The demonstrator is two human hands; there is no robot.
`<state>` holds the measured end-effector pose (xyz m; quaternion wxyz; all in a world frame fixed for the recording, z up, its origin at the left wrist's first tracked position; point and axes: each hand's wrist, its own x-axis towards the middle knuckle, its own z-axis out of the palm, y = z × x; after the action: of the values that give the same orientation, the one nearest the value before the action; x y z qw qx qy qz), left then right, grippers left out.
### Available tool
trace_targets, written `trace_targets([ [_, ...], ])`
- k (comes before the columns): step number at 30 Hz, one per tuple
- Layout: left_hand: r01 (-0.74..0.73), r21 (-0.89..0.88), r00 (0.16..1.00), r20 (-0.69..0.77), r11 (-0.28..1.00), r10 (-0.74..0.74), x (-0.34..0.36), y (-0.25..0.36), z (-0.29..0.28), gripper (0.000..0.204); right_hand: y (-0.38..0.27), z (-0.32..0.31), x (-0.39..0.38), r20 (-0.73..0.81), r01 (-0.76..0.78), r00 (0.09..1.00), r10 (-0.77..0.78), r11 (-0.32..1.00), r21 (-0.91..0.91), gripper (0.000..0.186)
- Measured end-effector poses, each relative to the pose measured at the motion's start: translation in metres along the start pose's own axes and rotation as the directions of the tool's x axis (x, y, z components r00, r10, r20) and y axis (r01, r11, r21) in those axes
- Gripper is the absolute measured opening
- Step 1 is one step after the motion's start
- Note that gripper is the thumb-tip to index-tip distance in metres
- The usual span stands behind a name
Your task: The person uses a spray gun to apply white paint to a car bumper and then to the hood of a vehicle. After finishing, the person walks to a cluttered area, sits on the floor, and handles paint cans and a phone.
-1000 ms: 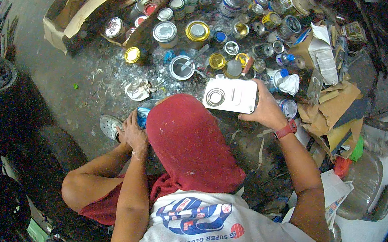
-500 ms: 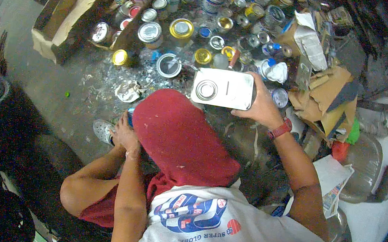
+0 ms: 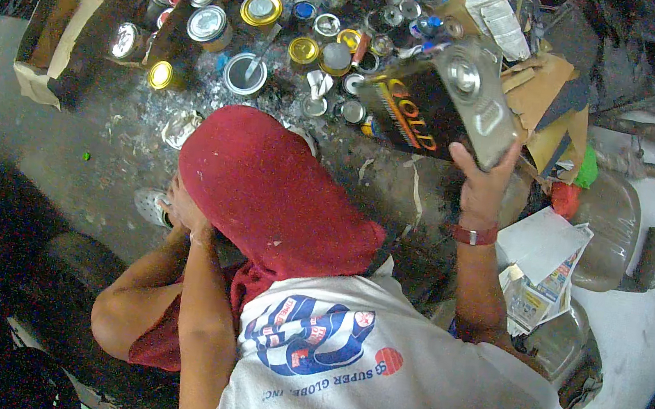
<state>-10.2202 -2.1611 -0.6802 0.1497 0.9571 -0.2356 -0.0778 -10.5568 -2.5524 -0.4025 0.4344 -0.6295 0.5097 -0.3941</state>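
Note:
A rectangular metal can (image 3: 414, 112) with a dark printed side and a silver top is tilted up off the floor. My right hand (image 3: 489, 184) grips it near its lower right end, thumb on the near side. Beyond the can stand several paint tins. My left hand (image 3: 188, 207) is low at the left, beside my red-clothed knee (image 3: 273, 181). Its fingers look curled, but the knee covers part of them and whatever they hold. A grey clog (image 3: 152, 205) on a foot shows next to this hand. A lidless tin of grey paint (image 3: 245, 74) holds a flat stirring blade.
Round tins with yellow, silver and blue tops, such as a yellow-rimmed tin (image 3: 261, 9), crowd the paint-splattered floor ahead. A cardboard box (image 3: 64, 37) stands at the left. Torn cardboard (image 3: 553, 93), a brown chair (image 3: 609, 233) and newspapers (image 3: 543, 295) lie along the right.
My right hand has moved the can to the right and tipped it, so its dark side now shows. The view has shifted. The blue thing by my left hand has gone out of sight.

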Motion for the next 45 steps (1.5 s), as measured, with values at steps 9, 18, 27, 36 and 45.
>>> trace_targets([
  [9, 0.122, 0.211, 0.989, 0.062, 0.97, -0.137, 0.005, 0.011, 0.001, 0.07, 0.028, -0.043, -0.008, -0.274, -0.142, 0.961, 0.04, 0.921, -0.363, 0.106],
  [18, 0.136, 0.295, 0.977, 0.121, 0.946, -0.178, 0.002, -0.01, -0.008, 0.078, 0.196, -0.019, -0.004, -0.44, -0.125, 0.891, 0.113, 0.992, 0.002, 0.11],
  [27, 0.27, 0.164, 0.95, 0.115, 0.949, -0.29, 0.006, 0.03, -0.033, 0.1, 0.24, 0.015, -0.017, -0.471, -0.125, 0.879, 0.077, 0.989, -0.072, 0.108],
  [36, 0.306, 0.143, 0.93, 0.165, 0.941, -0.327, 0.011, 0.065, -0.048, 0.096, 0.257, -0.001, -0.049, -0.373, -0.164, 0.927, 0.042, 0.939, -0.303, 0.111],
  [45, 0.307, 0.054, 0.95, 0.041, 0.95, -0.309, -0.002, 0.042, -0.039, 0.097, 0.136, 0.013, -0.018, -0.317, 0.03, 0.929, -0.193, 0.889, -0.456, 0.104],
])
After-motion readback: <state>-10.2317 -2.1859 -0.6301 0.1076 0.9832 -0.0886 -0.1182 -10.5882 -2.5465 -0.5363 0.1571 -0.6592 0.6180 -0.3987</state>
